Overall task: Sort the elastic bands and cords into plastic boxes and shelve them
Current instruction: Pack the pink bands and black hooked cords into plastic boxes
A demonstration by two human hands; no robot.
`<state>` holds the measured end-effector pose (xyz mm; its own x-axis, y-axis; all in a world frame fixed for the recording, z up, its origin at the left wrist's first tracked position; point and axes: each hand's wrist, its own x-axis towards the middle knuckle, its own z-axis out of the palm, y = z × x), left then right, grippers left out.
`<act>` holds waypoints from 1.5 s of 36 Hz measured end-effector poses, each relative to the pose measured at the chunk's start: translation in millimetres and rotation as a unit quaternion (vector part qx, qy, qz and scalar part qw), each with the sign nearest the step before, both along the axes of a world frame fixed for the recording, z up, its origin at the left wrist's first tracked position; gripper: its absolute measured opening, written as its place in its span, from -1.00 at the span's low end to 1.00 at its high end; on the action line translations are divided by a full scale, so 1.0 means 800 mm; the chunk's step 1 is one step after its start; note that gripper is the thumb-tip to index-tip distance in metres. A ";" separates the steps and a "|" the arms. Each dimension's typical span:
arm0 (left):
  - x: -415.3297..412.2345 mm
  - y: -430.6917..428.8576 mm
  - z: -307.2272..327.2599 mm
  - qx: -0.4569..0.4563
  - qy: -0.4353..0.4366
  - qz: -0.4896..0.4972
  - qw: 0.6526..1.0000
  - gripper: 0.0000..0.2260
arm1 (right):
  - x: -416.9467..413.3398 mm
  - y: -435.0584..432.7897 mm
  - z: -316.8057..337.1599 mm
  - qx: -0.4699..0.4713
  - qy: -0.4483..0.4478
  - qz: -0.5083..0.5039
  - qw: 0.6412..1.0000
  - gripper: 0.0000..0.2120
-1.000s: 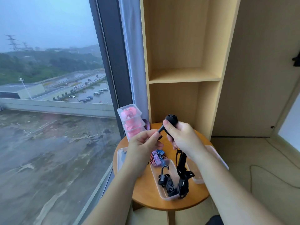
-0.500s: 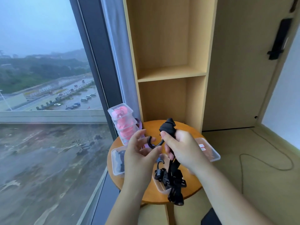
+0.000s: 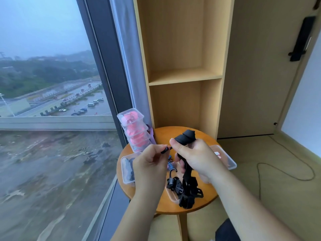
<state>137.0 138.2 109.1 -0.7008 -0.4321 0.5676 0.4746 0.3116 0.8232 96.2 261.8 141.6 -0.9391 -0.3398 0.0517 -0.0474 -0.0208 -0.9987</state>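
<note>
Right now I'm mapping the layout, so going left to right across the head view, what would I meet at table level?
Clear box of black pieces → left hand → right hand gripping the black cord → right-hand clear box → floor cable. The pink-filled stack overlaps the first two, so it's left out.

Shelf unit (image 3: 184, 75) stands right behind the round table (image 3: 206, 139). Both bays are open-fronted, path in over the table's back edge. Stack of lidded boxes (image 3: 133, 129) rises back-left against the curtain (image 3: 125, 58) and blocks that side. Left box (image 3: 123, 171), right box (image 3: 229, 162) and front box (image 3: 171, 195) take up the tabletop. Left hand (image 3: 151, 164), right hand (image 3: 196, 157) and the hanging black strap bundle (image 3: 188, 185) fill the centre. Bare wood at back-right.
</note>
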 end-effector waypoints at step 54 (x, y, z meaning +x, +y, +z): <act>-0.089 -0.020 -0.011 0.245 -0.239 -0.321 0.883 -0.81 | -0.104 0.015 -0.024 -0.024 -0.030 0.065 0.997 -0.51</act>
<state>65.4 122.0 100.1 -0.9995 0.0304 -0.0046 -0.0148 -0.3437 0.9390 13.0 273.5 122.1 -0.8892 -0.4572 0.0151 0.0190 -0.0698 -0.9974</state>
